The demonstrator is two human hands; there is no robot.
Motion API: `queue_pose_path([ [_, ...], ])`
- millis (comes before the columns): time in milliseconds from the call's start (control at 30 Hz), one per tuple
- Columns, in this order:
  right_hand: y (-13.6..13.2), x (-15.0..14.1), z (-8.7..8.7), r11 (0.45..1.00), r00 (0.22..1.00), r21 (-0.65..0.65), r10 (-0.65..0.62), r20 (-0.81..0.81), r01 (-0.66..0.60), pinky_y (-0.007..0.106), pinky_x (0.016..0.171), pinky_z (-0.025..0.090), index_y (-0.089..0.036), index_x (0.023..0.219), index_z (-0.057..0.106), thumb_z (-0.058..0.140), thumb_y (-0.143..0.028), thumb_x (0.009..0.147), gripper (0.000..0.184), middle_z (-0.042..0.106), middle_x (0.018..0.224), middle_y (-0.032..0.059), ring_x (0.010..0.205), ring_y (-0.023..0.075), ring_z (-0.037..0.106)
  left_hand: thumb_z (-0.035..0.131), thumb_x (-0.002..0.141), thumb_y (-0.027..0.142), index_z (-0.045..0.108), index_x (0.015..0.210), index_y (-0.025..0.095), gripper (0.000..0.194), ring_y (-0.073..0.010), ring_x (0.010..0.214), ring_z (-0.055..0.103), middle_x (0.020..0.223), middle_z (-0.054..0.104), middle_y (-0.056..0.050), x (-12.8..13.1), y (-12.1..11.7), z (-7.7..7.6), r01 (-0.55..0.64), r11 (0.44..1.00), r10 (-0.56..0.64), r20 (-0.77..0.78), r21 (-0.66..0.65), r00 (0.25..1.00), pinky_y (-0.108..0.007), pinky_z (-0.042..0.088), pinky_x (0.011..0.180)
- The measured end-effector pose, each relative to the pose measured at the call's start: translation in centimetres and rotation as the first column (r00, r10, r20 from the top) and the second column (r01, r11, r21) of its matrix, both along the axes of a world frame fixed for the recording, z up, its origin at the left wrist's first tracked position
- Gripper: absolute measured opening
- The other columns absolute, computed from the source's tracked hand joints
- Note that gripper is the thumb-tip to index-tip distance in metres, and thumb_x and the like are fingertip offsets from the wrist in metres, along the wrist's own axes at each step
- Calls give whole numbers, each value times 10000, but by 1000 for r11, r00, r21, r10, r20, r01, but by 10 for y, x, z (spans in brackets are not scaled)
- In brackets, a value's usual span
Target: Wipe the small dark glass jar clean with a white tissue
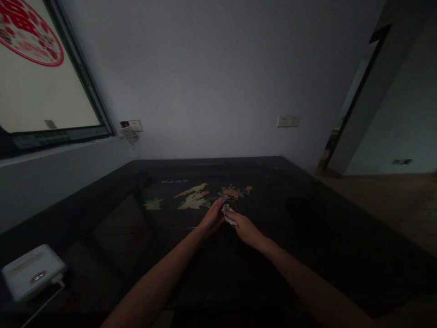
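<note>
Over the middle of the dark table, my left hand [213, 216] is closed around the side of a small round object [230, 201]. It has a shiny, glass-like rim, and the dim light hides its exact kind. Between the fingers of my right hand [243, 224] is a crumpled white tissue [229, 216], pressed against the near side of the round object. The two hands are close together, with the tissue between them. Some fingertips of both hands are hidden behind the object and the tissue.
The dark glossy tabletop [205, 282] bears a bird-and-flower picture [193, 197]. A white box-shaped device [34, 272] with a cable stands at the left. A dark flat shape [309, 216] lies at the right. Behind are a wall with sockets [288, 121] and a window [44, 91].
</note>
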State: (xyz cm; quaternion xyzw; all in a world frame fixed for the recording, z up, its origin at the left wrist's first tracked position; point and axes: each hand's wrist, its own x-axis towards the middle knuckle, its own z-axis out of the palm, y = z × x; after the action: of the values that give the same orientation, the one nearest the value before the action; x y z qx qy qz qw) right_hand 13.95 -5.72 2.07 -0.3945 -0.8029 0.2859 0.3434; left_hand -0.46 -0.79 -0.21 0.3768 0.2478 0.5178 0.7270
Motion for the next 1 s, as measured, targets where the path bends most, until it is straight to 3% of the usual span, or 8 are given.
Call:
queue_pose_path([
  [67,-1,5,5,993,982,112,-58,177,39,398,1114,296,-205,1326,507,378,-40,822,547,484,1408,62,1316,199,425,690,740,481,634,1044,164,443,-209,891,619,995,660,-100,0,0,0,5,1000,-5,-12,-7,1000,-320,483,800],
  [200,1,9,11,969,871,243,-163,464,51,416,1092,323,-233,1334,495,388,-25,838,548,465,1422,50,1360,206,354,690,742,459,635,1040,180,411,-216,939,602,1064,644,-114,-1,-2,2,-2,1000,1,-38,-27,999,-305,477,789],
  [367,-1,6,12,950,813,307,-227,536,63,450,1046,374,-237,1336,491,367,-48,874,514,451,1430,63,1369,227,336,677,756,447,627,1028,189,378,-215,960,593,1065,642,-100,0,-5,6,-8,999,6,-56,-41,998,-307,466,798],
  [500,-4,4,9,967,886,232,-193,422,100,400,1080,349,-185,1307,527,349,-3,824,546,491,1400,78,1341,200,387,690,748,439,622,1010,180,374,-219,933,600,1018,647,-90,1,-7,9,-7,999,4,-67,-44,998,-315,468,791],
  [633,0,0,7,997,990,42,-76,122,72,382,1071,358,-215,1255,579,357,-10,787,557,581,1317,53,1255,196,498,676,758,446,613,1028,186,380,-210,882,606,975,644,-86,2,-4,7,-24,999,21,-65,-45,998,-305,474,758],
  [833,4,-8,4,967,956,-239,9,-292,-82,428,953,466,-178,1252,574,406,-40,759,539,663,1192,75,1046,227,640,649,786,443,611,1025,179,358,-190,814,603,897,638,-83,1,0,1,-47,998,45,-48,-44,998,-300,483,748],
  [900,3,-9,2,971,958,-229,5,-286,-73,424,984,443,-175,1274,553,418,-46,771,537,643,1227,85,1095,225,618,642,796,435,605,1036,172,359,-185,817,607,900,640,-76,1,0,2,-48,998,46,-39,-41,998,-298,485,757],
  [1000,1,-6,1,995,992,-100,6,-124,-18,409,1035,396,-186,1293,537,423,-44,790,535,601,1288,83,1193,219,555,638,805,418,603,1043,176,341,-187,847,615,929,647,-77,1,-3,5,-31,999,30,-32,-42,999,-303,485,783],
])
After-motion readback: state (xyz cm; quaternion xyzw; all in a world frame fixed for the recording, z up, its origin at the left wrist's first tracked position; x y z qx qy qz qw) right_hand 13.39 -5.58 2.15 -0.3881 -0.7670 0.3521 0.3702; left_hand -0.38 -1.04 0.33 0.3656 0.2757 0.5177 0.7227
